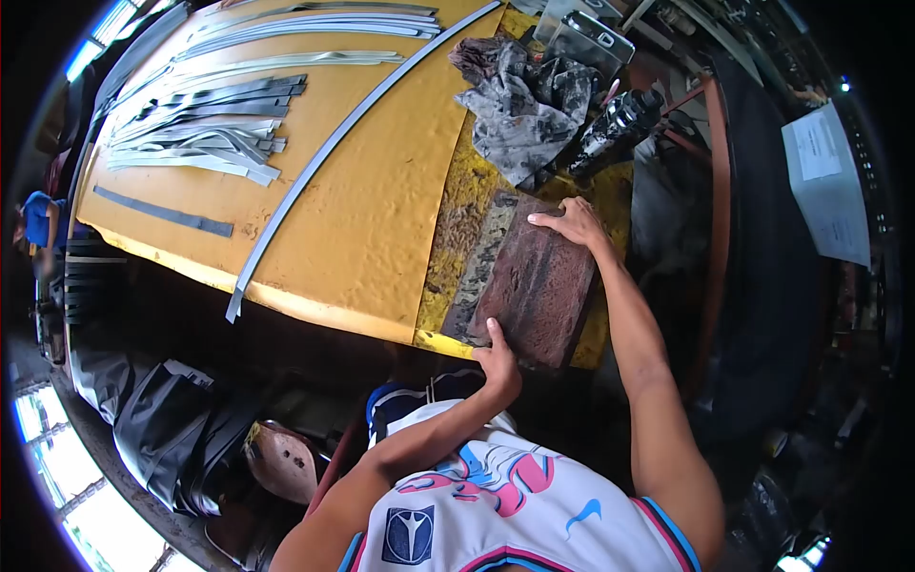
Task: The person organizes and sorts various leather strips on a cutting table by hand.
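A dark reddish-brown, rough-faced rectangular slab (pixel 538 276) lies at the right end of the yellow table, its near end reaching past the table edge. My left hand (pixel 498 362) grips its near left corner, thumb on top and fingers hidden below. At the far end my right hand (pixel 575 224) holds the edge, thumb over the top face. Under the slab's left side shows a worn, dark-speckled strip (pixel 481 267). Just beyond the slab sit a stained grey rag (pixel 529 110) and a dark, paint-smeared bottle (pixel 620 129).
The yellow table (pixel 353 248) carries bundles of grey and white strips (pixel 200 124). One long grey strip (pixel 324 153) curves across it and overhangs the front edge. A phone (pixel 600 36) rests at the back. Dark sheeting (pixel 167 429) hangs at left; another person (pixel 40 219) is far left.
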Demonstrator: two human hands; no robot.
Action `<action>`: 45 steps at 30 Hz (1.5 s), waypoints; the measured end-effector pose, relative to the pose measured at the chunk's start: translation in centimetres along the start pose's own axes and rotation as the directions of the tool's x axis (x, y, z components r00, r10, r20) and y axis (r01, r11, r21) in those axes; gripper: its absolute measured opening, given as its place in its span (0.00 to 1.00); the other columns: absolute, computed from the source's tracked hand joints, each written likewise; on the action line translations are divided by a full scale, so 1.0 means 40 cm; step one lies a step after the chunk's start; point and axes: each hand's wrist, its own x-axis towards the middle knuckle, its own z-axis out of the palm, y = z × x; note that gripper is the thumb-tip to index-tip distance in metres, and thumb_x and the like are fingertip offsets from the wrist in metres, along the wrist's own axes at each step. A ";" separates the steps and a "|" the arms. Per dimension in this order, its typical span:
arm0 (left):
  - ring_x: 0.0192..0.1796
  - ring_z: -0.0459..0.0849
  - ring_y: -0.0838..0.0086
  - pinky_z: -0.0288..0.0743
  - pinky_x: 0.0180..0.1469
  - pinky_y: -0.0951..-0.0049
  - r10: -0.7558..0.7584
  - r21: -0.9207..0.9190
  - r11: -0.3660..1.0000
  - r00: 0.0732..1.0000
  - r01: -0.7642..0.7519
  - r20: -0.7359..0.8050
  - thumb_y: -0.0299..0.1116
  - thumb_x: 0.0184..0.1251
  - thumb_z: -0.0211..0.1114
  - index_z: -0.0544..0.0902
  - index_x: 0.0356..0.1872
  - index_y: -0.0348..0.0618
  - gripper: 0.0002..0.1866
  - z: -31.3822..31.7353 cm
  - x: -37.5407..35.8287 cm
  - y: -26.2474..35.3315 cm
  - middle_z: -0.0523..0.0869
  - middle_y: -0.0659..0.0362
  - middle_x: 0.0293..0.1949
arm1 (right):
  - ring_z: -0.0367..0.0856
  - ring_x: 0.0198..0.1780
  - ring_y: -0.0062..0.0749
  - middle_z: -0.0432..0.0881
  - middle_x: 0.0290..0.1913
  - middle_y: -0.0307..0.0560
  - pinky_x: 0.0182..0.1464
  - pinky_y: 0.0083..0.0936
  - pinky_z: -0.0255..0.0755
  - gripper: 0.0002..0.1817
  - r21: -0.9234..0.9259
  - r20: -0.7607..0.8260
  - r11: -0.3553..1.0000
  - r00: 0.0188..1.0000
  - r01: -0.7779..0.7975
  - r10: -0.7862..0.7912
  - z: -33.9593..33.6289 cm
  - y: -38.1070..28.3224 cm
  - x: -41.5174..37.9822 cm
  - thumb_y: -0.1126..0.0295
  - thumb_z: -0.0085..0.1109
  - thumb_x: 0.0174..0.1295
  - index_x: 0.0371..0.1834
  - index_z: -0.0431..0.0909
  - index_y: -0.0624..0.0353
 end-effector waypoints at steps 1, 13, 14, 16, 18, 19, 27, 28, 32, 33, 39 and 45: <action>0.61 0.74 0.60 0.66 0.68 0.64 -0.024 0.007 1.000 0.999 0.024 0.036 0.66 0.70 0.62 0.67 0.59 0.22 0.45 0.019 0.006 -0.012 0.73 0.38 0.62 | 0.83 0.56 0.57 0.84 0.48 0.73 0.59 0.42 0.76 0.55 0.025 0.107 0.999 0.994 -0.029 0.026 -0.017 0.013 0.019 0.22 0.68 0.38 0.40 0.84 0.76; 0.75 0.66 0.57 0.62 0.72 0.47 -0.354 -0.035 0.931 0.921 0.364 0.163 0.64 0.75 0.55 0.63 0.74 0.44 0.40 0.037 -0.085 0.092 0.66 0.53 0.74 | 0.80 0.48 0.55 0.80 0.43 0.63 0.51 0.42 0.74 0.44 -0.044 -0.266 0.977 0.940 0.208 -0.213 0.025 0.060 0.051 0.32 0.73 0.48 0.41 0.77 0.70; 0.74 0.67 0.57 0.62 0.73 0.47 -0.345 -0.047 0.932 0.920 0.359 0.184 0.64 0.75 0.54 0.64 0.74 0.43 0.40 0.035 -0.090 0.087 0.66 0.53 0.74 | 0.80 0.46 0.54 0.80 0.41 0.61 0.49 0.43 0.74 0.38 0.029 -0.366 0.974 0.909 0.225 -0.199 -0.038 0.021 -0.010 0.38 0.71 0.54 0.41 0.77 0.68; 0.71 0.69 0.57 0.63 0.72 0.48 -0.367 -0.017 0.927 0.916 0.374 0.164 0.65 0.75 0.53 0.66 0.73 0.43 0.39 0.033 -0.094 0.079 0.68 0.53 0.72 | 0.78 0.39 0.53 0.76 0.35 0.58 0.45 0.45 0.71 0.22 0.280 -0.531 0.916 0.841 0.287 -0.102 -0.166 -0.059 -0.176 0.55 0.71 0.62 0.36 0.75 0.65; 0.65 0.72 0.60 0.69 0.66 0.50 -0.335 0.009 0.941 0.927 0.338 0.171 0.66 0.75 0.52 0.69 0.70 0.41 0.39 0.035 -0.088 0.079 0.72 0.53 0.68 | 0.74 0.36 0.32 0.71 0.30 0.44 0.40 0.32 0.69 0.21 0.728 -0.414 0.681 0.840 0.074 0.351 -0.121 -0.064 -0.365 0.55 0.69 0.66 0.34 0.74 0.63; 0.65 0.72 0.60 0.69 0.66 0.50 -0.337 0.017 0.940 0.924 0.340 0.180 0.66 0.75 0.52 0.69 0.70 0.41 0.39 0.035 -0.077 0.070 0.72 0.53 0.68 | 0.73 0.38 0.26 0.72 0.32 0.42 0.41 0.28 0.69 0.19 0.844 -0.467 0.518 0.664 0.137 0.585 0.010 -0.032 -0.445 0.56 0.68 0.68 0.39 0.76 0.63; 0.52 0.83 0.60 0.79 0.50 0.61 -0.428 0.140 0.903 0.879 0.406 0.209 0.67 0.73 0.54 0.70 0.69 0.35 0.42 0.009 -0.005 -0.014 0.81 0.49 0.60 | 0.75 0.66 0.45 0.76 0.63 0.55 0.73 0.41 0.62 0.35 0.643 0.689 -0.699 0.635 -0.314 0.349 0.271 -0.083 -0.745 0.44 0.64 0.64 0.65 0.70 0.58; 0.51 0.84 0.58 0.80 0.49 0.58 -0.394 0.143 0.917 0.902 0.373 0.176 0.64 0.75 0.54 0.70 0.69 0.36 0.40 0.009 -0.004 -0.010 0.82 0.48 0.59 | 0.75 0.66 0.45 0.76 0.63 0.55 0.73 0.41 0.62 0.35 0.648 0.679 -0.693 0.652 -0.315 0.339 0.267 -0.069 -0.727 0.44 0.64 0.64 0.65 0.70 0.58; 0.60 0.81 0.58 0.73 0.61 0.58 -0.571 0.279 0.815 0.621 0.508 0.536 0.56 0.76 0.58 0.70 0.70 0.39 0.34 -0.058 -0.047 0.178 0.80 0.48 0.62 | 0.73 0.70 0.43 0.78 0.66 0.52 0.74 0.41 0.60 0.28 0.589 0.731 -0.677 0.648 -0.441 0.213 0.162 -0.054 -0.684 0.51 0.58 0.71 0.66 0.69 0.55; 0.64 0.80 0.59 0.70 0.66 0.59 -0.631 0.416 0.775 0.618 0.476 0.469 0.54 0.76 0.59 0.69 0.71 0.40 0.33 -0.063 -0.176 0.355 0.80 0.48 0.63 | 0.74 0.71 0.43 0.78 0.66 0.52 0.74 0.41 0.61 0.25 0.618 0.711 -0.668 0.657 -0.415 0.249 0.104 -0.072 -0.695 0.53 0.56 0.72 0.66 0.69 0.55; 0.66 0.78 0.67 0.67 0.69 0.63 0.532 0.218 0.606 0.594 -0.765 0.603 0.38 0.78 0.61 0.77 0.65 0.36 0.22 -0.232 0.071 0.760 0.83 0.53 0.62 | 0.86 0.56 0.38 0.87 0.54 0.51 0.59 0.36 0.76 0.15 0.710 0.652 -0.482 0.738 -0.513 0.175 0.031 -0.090 -0.704 0.61 0.56 0.73 0.55 0.78 0.57; 0.74 0.66 0.42 0.66 0.72 0.53 0.800 0.904 -0.250 0.451 -0.348 0.395 0.39 0.69 0.69 0.64 0.73 0.35 0.37 -0.586 0.625 0.871 0.64 0.38 0.75 | 0.90 0.43 0.32 0.90 0.44 0.50 0.45 0.23 0.81 0.11 0.782 0.583 -0.339 0.806 -0.524 0.100 0.082 -0.221 -0.618 0.65 0.57 0.73 0.52 0.80 0.58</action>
